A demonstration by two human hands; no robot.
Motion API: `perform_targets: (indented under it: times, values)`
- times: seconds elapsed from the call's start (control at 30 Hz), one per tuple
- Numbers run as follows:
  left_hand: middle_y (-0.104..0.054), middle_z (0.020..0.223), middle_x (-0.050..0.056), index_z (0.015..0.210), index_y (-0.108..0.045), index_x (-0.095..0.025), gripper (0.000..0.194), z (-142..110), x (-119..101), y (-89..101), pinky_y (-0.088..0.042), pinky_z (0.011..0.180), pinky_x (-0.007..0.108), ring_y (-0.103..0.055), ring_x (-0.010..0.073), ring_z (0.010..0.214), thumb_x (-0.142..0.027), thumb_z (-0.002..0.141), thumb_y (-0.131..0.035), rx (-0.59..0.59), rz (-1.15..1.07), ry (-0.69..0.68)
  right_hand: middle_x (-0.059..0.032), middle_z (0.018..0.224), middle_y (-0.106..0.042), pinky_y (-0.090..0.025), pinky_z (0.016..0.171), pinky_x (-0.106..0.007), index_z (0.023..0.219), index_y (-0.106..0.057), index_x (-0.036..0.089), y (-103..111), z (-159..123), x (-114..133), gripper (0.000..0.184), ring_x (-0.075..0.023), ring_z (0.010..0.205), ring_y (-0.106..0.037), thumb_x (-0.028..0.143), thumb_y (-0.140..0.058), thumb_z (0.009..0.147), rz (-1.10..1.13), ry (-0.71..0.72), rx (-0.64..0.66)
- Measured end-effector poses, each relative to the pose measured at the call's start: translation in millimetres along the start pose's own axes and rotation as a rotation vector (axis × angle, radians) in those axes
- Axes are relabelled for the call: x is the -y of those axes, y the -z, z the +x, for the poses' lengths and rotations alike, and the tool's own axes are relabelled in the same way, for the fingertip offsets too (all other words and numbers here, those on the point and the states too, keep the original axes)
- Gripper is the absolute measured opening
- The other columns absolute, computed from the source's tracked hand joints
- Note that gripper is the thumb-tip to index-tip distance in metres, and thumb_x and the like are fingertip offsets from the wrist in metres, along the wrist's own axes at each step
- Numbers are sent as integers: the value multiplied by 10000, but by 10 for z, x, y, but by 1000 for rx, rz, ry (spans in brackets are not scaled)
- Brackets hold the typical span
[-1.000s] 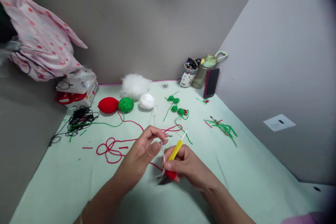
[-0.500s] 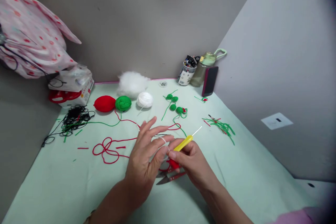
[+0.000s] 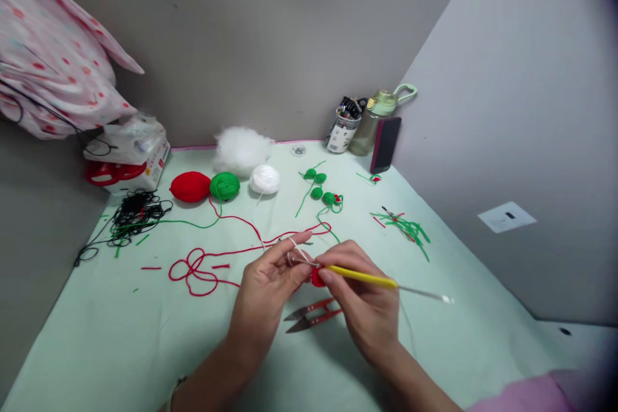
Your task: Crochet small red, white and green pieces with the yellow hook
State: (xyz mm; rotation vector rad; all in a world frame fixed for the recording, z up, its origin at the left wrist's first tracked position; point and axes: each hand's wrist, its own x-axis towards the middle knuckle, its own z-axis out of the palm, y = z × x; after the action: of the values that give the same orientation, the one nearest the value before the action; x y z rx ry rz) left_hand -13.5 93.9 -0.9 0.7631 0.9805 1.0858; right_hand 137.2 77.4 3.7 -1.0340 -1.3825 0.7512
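Observation:
My right hand (image 3: 367,290) grips a crochet hook (image 3: 364,277) by its yellow handle; one metal end points left between my hands, the other sticks out to the right. A small red crochet piece (image 3: 317,277) sits between the fingertips of both hands. My left hand (image 3: 270,283) is closed on its left edge, with white yarn (image 3: 300,248) looped over the raised index finger and running to the hook's tip. Below the hands lie thread snips (image 3: 313,317) with red handles, partly covered by my right hand.
Behind stand a red yarn ball (image 3: 190,187), a green yarn ball (image 3: 224,186), a white yarn ball (image 3: 264,179) and white stuffing (image 3: 242,151). Small green crochet balls (image 3: 317,193), green yarn scraps (image 3: 408,228) and tangled black yarn (image 3: 140,214) lie around. A phone (image 3: 386,145) leans near a bottle (image 3: 365,134).
My right hand has turned the hook from pointing up and right to lying nearly level, its tip now at the red piece. My left fingers have curled in from being spread.

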Motion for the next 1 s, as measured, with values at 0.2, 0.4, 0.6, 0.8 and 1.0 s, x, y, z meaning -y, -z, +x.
perform_targets:
  times: [0.2,0.4,0.6,0.8,1.0]
  values:
    - [-762,947,36,1340,-733,-222,495,-112,-20,-59,-570,847,278,-701,180,888,-349,868,-807,80,-70,45,-69,1023,-726,-605,762,-326,1385,-692,319,64,-203,-97,532,-209,905,-720,43,-667,931,-584,472,-33]
    - [-759,960,19,1255,-780,-278,465,-135,-65,-66,-567,859,261,-715,167,910,-283,804,-889,208,-224,140,-32,952,-674,-585,724,-298,1288,-748,356,32,-195,-80,477,-177,884,-677,48,-686,929,-490,513,-151]
    - [-757,914,18,1239,-786,-248,474,-86,-89,-43,-513,901,269,-690,165,919,-290,781,-902,178,-255,189,-30,864,-669,-546,607,-267,1026,-843,312,-57,-57,2,182,-152,750,-651,192,-730,948,25,68,-80]
    - [-700,782,-3,1287,-761,-206,485,-74,-188,-36,-470,707,235,-570,112,700,-273,817,-864,154,-189,166,-13,850,-683,-552,599,-271,1009,-842,299,12,34,-77,117,-117,633,-655,287,-741,953,311,-78,-21]
    - [-513,662,-57,1215,-803,-214,384,-43,-216,14,-286,529,193,-321,63,569,-288,841,-848,138,-153,144,-19,848,-679,-534,623,-275,999,-819,260,79,26,-108,146,-124,671,-666,304,-680,1000,342,-130,-17]
